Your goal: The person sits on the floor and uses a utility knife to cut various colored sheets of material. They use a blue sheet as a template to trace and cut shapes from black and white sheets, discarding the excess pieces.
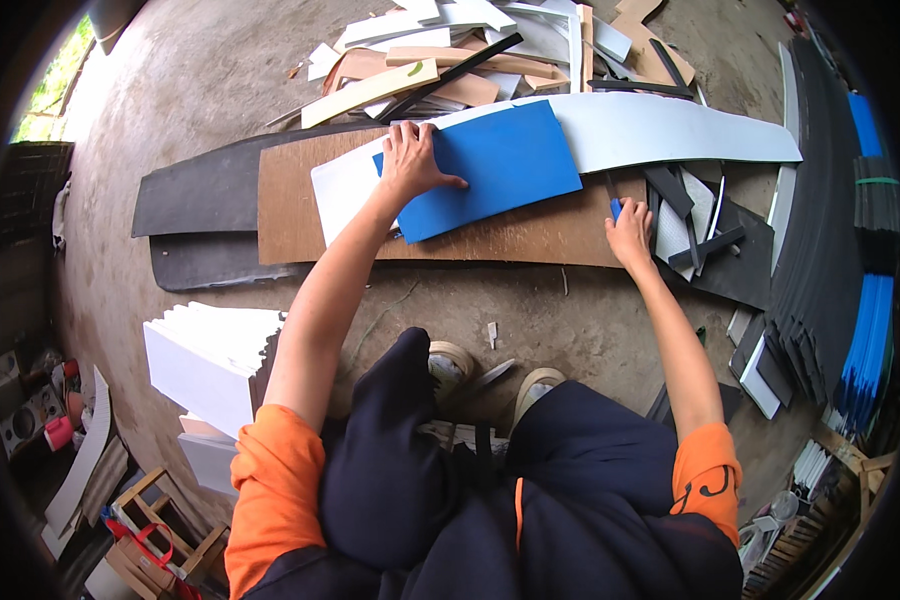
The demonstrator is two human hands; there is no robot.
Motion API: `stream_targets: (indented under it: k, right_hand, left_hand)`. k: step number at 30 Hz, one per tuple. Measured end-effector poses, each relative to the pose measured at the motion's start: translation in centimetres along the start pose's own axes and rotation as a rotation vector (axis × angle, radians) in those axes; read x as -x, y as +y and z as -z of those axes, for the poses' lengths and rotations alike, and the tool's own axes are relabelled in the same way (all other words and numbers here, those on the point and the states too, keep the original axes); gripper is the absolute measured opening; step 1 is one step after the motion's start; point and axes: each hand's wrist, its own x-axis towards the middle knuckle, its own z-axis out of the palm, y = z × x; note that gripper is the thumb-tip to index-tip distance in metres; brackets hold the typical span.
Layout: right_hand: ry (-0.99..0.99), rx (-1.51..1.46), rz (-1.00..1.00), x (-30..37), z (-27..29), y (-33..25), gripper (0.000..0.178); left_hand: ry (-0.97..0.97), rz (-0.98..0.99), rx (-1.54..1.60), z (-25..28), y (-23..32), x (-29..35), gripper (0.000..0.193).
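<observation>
A blue sheet (510, 150) lies tilted over a long white sheet (670, 128) and a brown board (305, 205). My left hand (411, 163) presses on the blue sheet's left end, fingers apart and thumb stretched out across it. To the right, my right hand (630, 232) is closed round the blue handle of a knife (615, 207). Its dark blade points away from me over the brown board, apart from the blue sheet's right edge. Part of the handle is hidden by my fingers.
Black sheets (200, 190) lie beneath the board. Offcuts (460, 65) are heaped beyond it; dark and white scraps (705, 225) lie right of my right hand. White sheets (210, 365) are stacked at left, black sheets (820, 200) and blue sheets (875, 310) at right.
</observation>
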Motion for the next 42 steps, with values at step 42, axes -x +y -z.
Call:
stream_targets:
  k: [42]
  right_hand:
    - [-0.077,-0.582,0.024,-9.7,-3.2,-13.0,0.053]
  left_hand:
    - [0.387,0.695,0.837,-4.1,-16.0,7.4,0.038]
